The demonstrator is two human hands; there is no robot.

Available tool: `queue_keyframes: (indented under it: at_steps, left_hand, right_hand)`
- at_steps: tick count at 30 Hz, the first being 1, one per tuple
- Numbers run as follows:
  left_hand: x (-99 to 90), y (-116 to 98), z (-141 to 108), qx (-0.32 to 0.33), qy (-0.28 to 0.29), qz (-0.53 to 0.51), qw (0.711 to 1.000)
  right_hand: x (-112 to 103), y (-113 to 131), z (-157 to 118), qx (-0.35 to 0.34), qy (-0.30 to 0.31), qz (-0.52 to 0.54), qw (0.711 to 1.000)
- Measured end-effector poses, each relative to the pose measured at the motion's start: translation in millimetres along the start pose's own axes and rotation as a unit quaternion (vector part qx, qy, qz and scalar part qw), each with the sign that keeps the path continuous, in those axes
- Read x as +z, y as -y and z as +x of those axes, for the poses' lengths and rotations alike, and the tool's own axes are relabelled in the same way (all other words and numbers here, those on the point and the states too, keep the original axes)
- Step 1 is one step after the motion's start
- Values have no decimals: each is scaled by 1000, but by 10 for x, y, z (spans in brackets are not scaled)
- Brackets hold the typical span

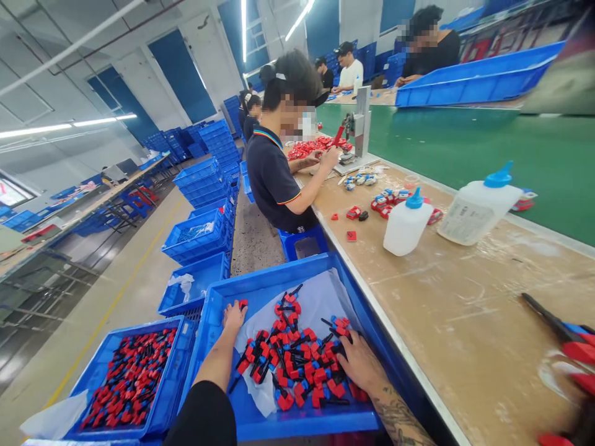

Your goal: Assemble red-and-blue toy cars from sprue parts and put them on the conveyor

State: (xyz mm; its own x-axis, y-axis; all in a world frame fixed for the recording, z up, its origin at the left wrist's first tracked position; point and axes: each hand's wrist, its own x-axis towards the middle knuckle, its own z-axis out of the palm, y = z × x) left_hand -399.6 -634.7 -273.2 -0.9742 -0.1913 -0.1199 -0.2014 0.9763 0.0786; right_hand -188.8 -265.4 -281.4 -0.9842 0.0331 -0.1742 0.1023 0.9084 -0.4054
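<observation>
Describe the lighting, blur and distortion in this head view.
Head view: bright, even ceiling strip lighting; glare on the floor; wide-angle bending tilts walls and workbench; red parts at the right edge smear; both hands, left and right, stay sharp.

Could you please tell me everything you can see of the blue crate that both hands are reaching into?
The blue crate is a shallow, rectangular plastic bin standing beside the workbench. A white sheet lines it, bearing a heap of red-and-black parts. The left hand rests on the sheet's far edge; the right hand lies spread on the heap.
</observation>
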Motion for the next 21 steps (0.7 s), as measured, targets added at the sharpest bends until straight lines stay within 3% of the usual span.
queue_keyframes:
  at_steps: [5, 10, 13, 18, 21]
  left_hand:
    - [-63, 123, -205, 111, 38, -37, 992]
    - [-333, 125, -416, 159, 49, -119, 979]
    - [-370, -125, -690, 196, 75, -165, 964]
    - [-69, -698, -1368, 267, 126, -167, 941]
    - [16, -840, -1566, 264, 128, -118, 949]
  right_hand:
    - [36, 18, 27, 13, -10, 30, 999]
    - [48, 29, 77, 35, -6, 58, 998]
    - [32, 57, 145, 64, -9, 72, 995]
    - [-14, 74, 174, 64, -7, 85, 994]
    - [-56, 58, 124, 39, 7, 93, 995]
